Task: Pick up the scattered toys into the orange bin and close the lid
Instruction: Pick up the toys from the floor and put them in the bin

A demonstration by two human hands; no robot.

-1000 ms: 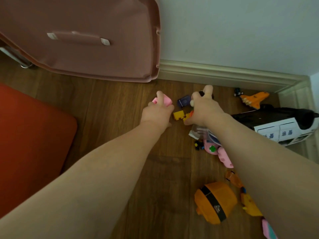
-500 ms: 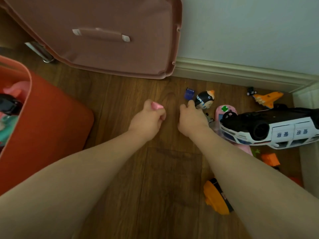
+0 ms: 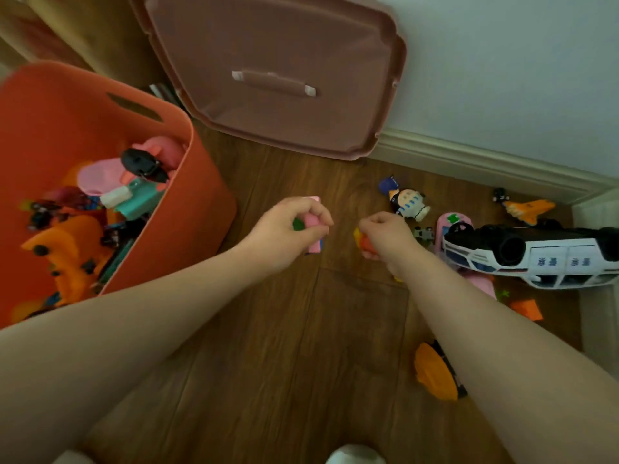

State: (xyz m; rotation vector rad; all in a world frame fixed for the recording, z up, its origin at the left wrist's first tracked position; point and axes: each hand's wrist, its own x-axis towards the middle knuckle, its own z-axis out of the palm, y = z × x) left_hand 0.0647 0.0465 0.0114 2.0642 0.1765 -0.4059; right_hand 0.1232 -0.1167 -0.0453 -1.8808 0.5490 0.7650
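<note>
My left hand (image 3: 288,229) grips a pink toy (image 3: 313,247) with a green bit showing between the fingers. My right hand (image 3: 388,237) holds small orange and yellow pieces (image 3: 362,241). Both hands hover over the wooden floor, just right of the orange bin (image 3: 197,195), which stands open at the left with several toys inside. The bin's pinkish-brown lid (image 3: 274,61) leans against the wall behind. More toys lie scattered at the right: a penguin-like figure (image 3: 408,200), an orange shuttle (image 3: 527,209) and a black-and-white vehicle (image 3: 536,256).
A pink toy (image 3: 452,222) lies partly under the big vehicle. An orange helmet-like toy (image 3: 433,371) and an orange block (image 3: 527,308) sit near my right forearm. A skirting board (image 3: 469,159) and white corner (image 3: 599,262) bound the right side.
Both hands have pulled back from the toy pile holding small pieces. The view has swung left, bringing the open orange bin and its contents into sight.
</note>
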